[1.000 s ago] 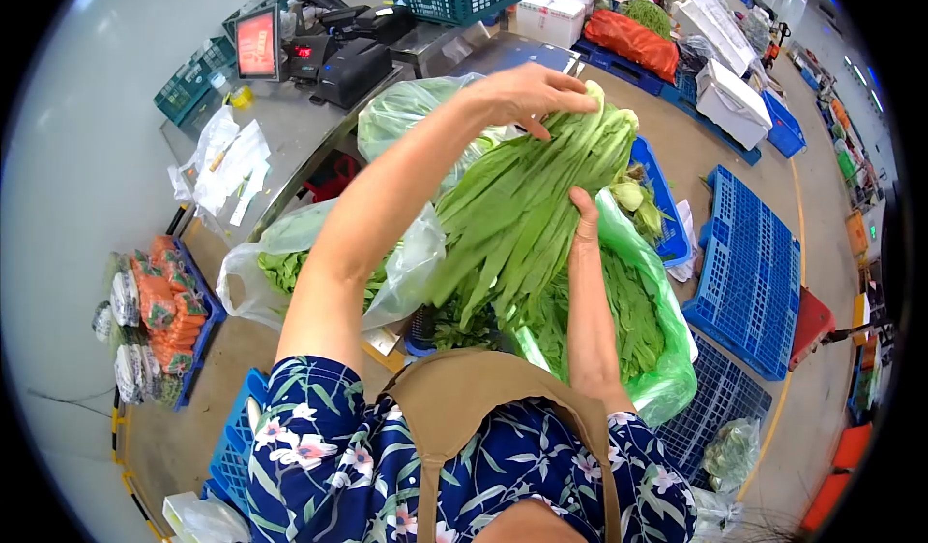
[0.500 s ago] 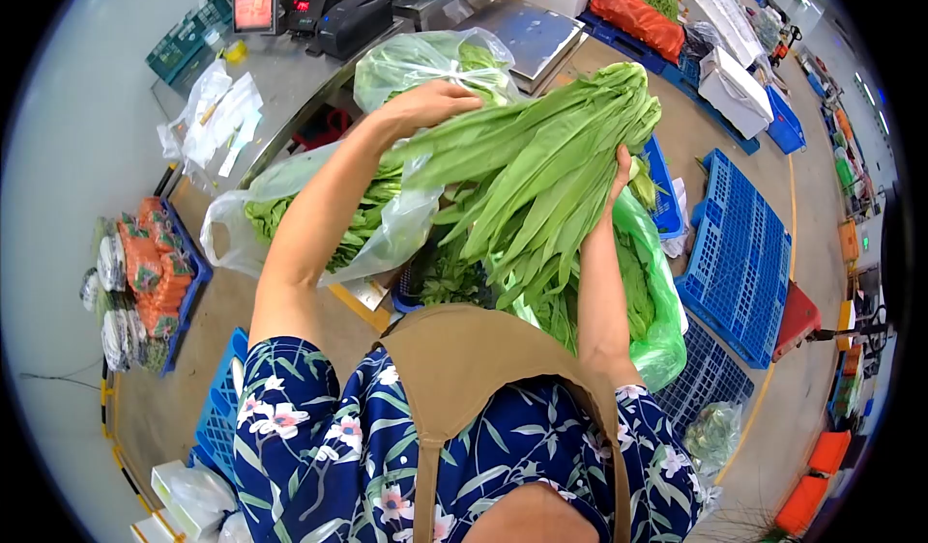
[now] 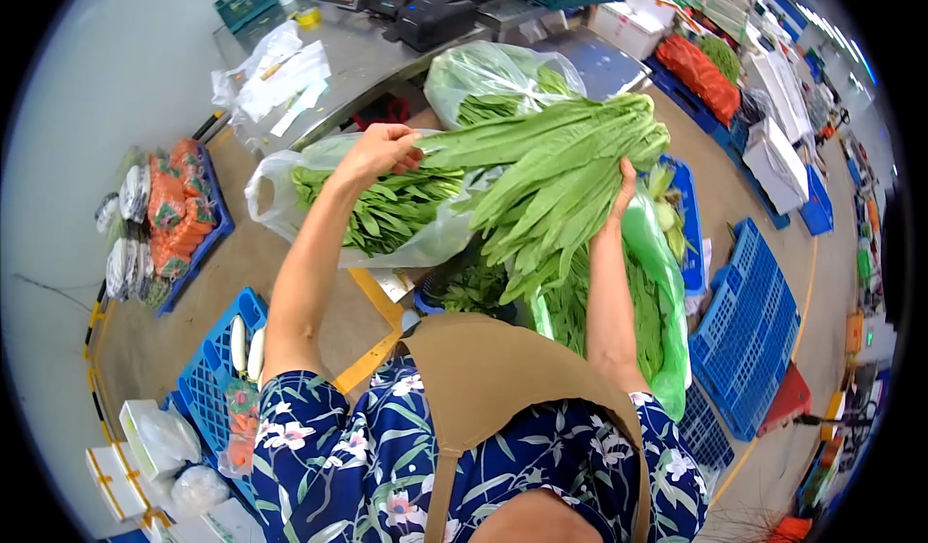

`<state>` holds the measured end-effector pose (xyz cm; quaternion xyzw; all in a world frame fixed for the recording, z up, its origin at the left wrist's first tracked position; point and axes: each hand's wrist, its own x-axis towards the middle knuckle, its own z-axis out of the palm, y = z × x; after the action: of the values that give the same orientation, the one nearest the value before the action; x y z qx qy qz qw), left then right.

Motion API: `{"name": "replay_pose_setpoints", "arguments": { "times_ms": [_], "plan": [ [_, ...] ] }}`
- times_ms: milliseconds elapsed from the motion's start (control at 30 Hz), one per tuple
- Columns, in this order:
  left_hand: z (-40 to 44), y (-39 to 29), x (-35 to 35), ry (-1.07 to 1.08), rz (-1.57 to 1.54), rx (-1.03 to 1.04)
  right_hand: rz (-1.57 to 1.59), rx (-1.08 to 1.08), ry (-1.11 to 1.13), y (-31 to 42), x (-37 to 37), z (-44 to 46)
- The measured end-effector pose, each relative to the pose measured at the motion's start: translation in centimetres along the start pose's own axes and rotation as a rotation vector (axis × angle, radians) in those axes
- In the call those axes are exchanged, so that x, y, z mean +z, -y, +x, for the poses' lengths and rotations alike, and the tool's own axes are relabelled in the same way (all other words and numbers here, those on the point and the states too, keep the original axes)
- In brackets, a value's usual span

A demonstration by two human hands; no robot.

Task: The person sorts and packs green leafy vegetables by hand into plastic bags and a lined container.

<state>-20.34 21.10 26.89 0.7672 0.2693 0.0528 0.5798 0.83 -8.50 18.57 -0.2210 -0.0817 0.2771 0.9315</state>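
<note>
A bunch of long green leafy vegetables (image 3: 561, 171) hangs over the bags, its pale stem ends at the upper right. My right hand (image 3: 622, 195) grips it beneath the stems. At the tips of the outstretched leaves on the left, my left hand (image 3: 387, 149) is closed with its fingertips pinching a leaf end. Below that hand, a clear plastic bag (image 3: 275, 184) lies open with more leafy greens (image 3: 387, 210) inside. A green-lined container (image 3: 672, 301) with similar leaves stands under my right forearm. A tied clear bag of greens (image 3: 483, 74) sits behind the bunch.
A metal table (image 3: 358, 70) at the upper left bears papers and a black machine (image 3: 435, 19). Blue pallets (image 3: 749, 326) lie at the right. A blue crate (image 3: 691, 224) stands behind the green bag. Bagged carrots (image 3: 179, 205) are at the left.
My left hand has moved from above the stem ends out left to the leaf tips. The bunch has turned, its leaves now stretching leftward. The camera view has shifted too.
</note>
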Motion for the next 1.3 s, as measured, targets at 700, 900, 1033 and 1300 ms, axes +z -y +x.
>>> {"name": "replay_pose_setpoints", "arguments": {
  "times_ms": [700,900,1033,1300],
  "plan": [
    [-2.1,0.3,4.6,-0.146,0.165,0.41,-0.059,-0.021,-0.002,0.7,0.3,-1.6],
    [0.1,1.0,7.1,0.059,0.218,0.291,-0.047,-0.042,-0.013,1.8,-1.3,-2.0],
    [0.8,1.3,7.7,0.088,-0.498,0.09,-0.043,-0.054,-0.076,2.0,-1.9,-2.9],
    [0.1,1.6,7.6,0.012,-0.643,0.241,0.07,-0.144,-0.158,2.8,-3.8,-3.4]
  ]
}}
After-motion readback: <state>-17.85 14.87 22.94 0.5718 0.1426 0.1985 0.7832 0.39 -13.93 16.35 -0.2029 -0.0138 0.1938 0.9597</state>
